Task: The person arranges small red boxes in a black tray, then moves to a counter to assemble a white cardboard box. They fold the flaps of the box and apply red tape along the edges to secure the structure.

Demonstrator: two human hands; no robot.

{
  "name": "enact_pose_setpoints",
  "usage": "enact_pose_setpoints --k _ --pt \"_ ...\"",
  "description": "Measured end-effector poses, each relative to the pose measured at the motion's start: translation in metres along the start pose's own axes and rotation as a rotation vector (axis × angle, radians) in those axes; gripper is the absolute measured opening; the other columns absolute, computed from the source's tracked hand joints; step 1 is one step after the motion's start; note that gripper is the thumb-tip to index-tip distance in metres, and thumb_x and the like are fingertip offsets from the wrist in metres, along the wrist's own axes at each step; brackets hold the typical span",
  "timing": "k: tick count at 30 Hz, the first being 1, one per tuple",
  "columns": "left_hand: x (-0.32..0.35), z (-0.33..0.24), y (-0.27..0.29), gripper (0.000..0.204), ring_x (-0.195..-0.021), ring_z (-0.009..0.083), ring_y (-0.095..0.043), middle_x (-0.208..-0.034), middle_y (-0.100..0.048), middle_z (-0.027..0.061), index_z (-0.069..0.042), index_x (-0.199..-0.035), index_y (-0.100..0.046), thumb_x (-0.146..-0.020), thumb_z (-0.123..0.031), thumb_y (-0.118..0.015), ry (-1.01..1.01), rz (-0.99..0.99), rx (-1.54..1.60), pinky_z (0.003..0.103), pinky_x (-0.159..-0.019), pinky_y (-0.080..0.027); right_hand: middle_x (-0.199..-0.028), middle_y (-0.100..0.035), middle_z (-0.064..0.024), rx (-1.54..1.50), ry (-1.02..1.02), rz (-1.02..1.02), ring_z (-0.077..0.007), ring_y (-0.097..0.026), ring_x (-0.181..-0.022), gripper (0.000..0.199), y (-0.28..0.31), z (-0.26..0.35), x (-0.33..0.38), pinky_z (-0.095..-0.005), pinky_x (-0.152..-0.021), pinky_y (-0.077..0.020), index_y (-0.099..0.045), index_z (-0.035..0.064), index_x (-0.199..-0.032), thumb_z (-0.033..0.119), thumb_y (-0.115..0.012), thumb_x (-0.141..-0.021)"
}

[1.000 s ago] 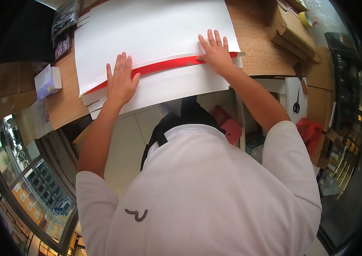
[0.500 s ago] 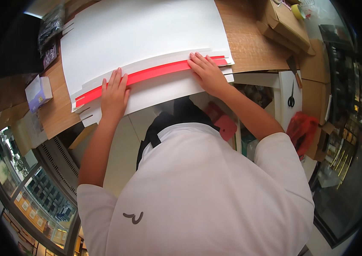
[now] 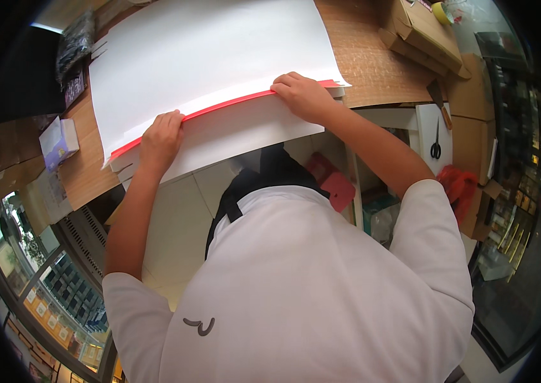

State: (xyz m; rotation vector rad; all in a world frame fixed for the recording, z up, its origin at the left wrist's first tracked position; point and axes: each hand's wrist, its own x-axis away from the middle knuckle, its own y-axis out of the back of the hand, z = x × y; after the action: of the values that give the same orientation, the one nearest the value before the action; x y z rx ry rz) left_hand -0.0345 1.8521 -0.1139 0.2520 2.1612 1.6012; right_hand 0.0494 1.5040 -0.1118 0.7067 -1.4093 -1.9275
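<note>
A large white sheet [image 3: 219, 48] covers much of the tabletop, with a narrow red strip [image 3: 226, 103] along its near edge. My left hand [image 3: 162, 142] has its fingers curled over this edge towards the left end. Farther right, my right hand [image 3: 302, 97] grips the same edge in the same way. Between the hands the strip shows only as a thin band, and the edge looks turned up or folded. Another white sheet [image 3: 245, 132] lies beneath, reaching past the table's front. My fingertips are partly hidden behind the edge.
Cardboard boxes [image 3: 427, 32] with a yellow tape roll [image 3: 442, 13] stand at the far right. Nearby lie a wooden-handled blade [image 3: 438, 99] and black scissors [image 3: 436, 150]. A tissue pack [image 3: 60, 143] and a dark plastic-wrapped bundle [image 3: 76, 48] sit on the left.
Both hands have gone from lying flat on the strip to curling round the edge. The red strip has narrowed from a wide band to a thin line, and the edge has turned.
</note>
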Motion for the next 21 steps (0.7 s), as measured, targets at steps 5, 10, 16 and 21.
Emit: enact_pose_setpoints --k 5,10,16,21 --pt "-0.009 -0.004 -0.003 0.021 -0.086 0.0232 -0.061 -0.088 -0.059 0.0060 -0.006 -0.095 -0.061 -0.076 -0.003 -0.067 -0.008 0.004 -0.005 0.035 -0.067 -0.054 -0.108 -0.063 -0.0070 0.020 -0.054 0.177 -0.0246 -0.060 -0.103 0.019 0.011 -0.002 -0.012 -0.0353 -0.085 -0.0525 -0.064 0.0028 -0.103 0.006 -0.058 -0.086" --pt "-0.018 -0.003 0.001 0.009 -0.080 0.0226 -0.058 -0.082 -0.055 0.0064 -0.006 -0.079 -0.059 -0.074 0.000 -0.064 0.005 0.066 -0.013 0.036 -0.062 -0.053 -0.096 -0.060 -0.0081 0.066 0.016 0.027 -0.0238 -0.059 -0.096 0.010 -0.003 0.007 -0.012 -0.0339 -0.078 -0.0539 -0.063 0.0035 -0.092 0.007 -0.060 -0.083" --pt "-0.020 0.009 0.001 0.015 -0.083 0.0258 -0.060 -0.085 -0.058 0.0078 -0.005 -0.093 -0.062 -0.079 -0.003 -0.066 0.019 0.197 0.024 0.039 -0.069 -0.053 -0.095 -0.057 -0.0080 0.134 0.035 0.092 -0.0235 -0.058 -0.094 0.007 -0.007 0.004 -0.019 -0.0328 -0.077 -0.0540 -0.063 0.0038 -0.085 0.007 -0.061 -0.080" --pt "-0.006 -0.004 0.002 0.023 -0.097 0.0280 -0.058 -0.104 -0.060 0.0100 -0.003 -0.106 -0.062 -0.084 -0.010 -0.065 0.073 0.172 0.060 0.039 -0.080 -0.052 -0.099 -0.059 -0.0087 0.121 0.052 0.055 -0.0237 -0.058 -0.096 0.010 -0.010 0.005 -0.014 -0.0344 -0.079 -0.0527 -0.065 0.0037 -0.090 0.008 -0.062 -0.081"
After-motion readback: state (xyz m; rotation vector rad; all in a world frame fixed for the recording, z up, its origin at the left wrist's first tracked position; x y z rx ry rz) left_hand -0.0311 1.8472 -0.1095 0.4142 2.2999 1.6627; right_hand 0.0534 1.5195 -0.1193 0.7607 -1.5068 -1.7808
